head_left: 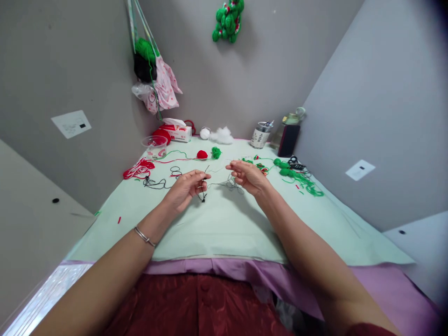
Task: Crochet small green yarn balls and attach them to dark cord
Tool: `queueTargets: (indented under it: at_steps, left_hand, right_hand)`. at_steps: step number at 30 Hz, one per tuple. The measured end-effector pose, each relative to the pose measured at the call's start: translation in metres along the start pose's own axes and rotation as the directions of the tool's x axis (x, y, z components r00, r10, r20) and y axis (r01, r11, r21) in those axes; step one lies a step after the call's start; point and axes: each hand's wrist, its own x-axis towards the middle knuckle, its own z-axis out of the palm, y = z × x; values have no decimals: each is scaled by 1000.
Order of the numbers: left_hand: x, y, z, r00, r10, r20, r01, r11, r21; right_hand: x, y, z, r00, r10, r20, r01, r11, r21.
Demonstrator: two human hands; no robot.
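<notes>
My left hand (191, 186) is closed in a pinch over the middle of the table. A thin brownish piece sticks up from its fingertips, and a black knotted cord (203, 198) hangs below them. My right hand (248, 176) is held a little to the right, thumb and fingers pressed together. A fine thread (219, 170) arcs between the two hands, seeming to run into the right fingertips. Beneath the right hand lies a loose tangle of grey thread (234, 185). How the thread joins the piece in my left hand is too small to make out.
Red yarn (139, 169) and black cord (154, 183) lie left. A red ball (202, 154), green yarn bundle (216, 152), tissue box (180, 133), white stuffing (222, 135) and pen tin (261, 135) stand behind. Green pieces (287, 171), scissors (296, 163) and a phone (289, 141) sit right.
</notes>
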Motion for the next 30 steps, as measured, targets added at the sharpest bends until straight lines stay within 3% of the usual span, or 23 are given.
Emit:
queueTargets:
  at_steps: [5,8,11,13,16,30]
  left_hand:
    - [4,0,-4,989,98,-110,-98,995,3]
    - [2,0,-1,975,177,-136,-166,982,85]
    - [-2,-1,5,972,226,-67,-201,944,261]
    - [-5,-3,9,974,226,26,-219,904,367]
    - [-8,-5,12,970,218,103,-241,869,432]
    - [-10,-7,11,984,116,133,-168,848,503]
  right_hand:
    - [3,8,5,996,71,-60,-69,997,26]
    - [0,15,11,993,112,34,-111,993,-40]
    - [-5,23,21,964,171,202,-147,981,-128]
    - [-8,28,27,959,145,243,-119,986,-119]
    - [-9,30,31,976,69,204,-62,997,-44]
    - [-12,13,28,987,29,159,-43,996,84]
